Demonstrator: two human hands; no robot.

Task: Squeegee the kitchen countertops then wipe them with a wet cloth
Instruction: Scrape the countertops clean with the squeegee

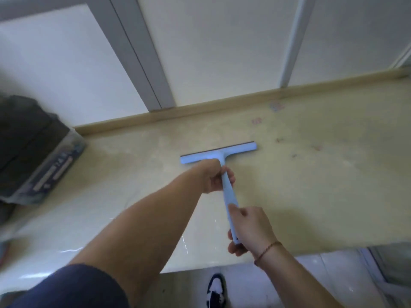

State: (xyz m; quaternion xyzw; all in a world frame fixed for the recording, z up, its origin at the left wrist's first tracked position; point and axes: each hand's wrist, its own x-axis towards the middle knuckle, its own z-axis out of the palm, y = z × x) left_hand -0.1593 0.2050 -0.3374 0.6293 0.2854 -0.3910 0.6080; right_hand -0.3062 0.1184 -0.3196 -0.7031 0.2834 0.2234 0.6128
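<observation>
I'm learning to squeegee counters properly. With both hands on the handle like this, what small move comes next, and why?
Probably draw the squeegee toward the near edge. Its blade sits mid-countertop, the left hand grips near the head, the right hand the handle's end.

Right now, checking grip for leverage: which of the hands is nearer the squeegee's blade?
Left. The left hand grips the handle just behind the squeegee blade; the right hand grips the handle's far end.

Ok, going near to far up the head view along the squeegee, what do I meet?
Shoe → right hand at the handle's end → left hand near the head → squeegee blade → countertop back lip → wall panels.
</observation>
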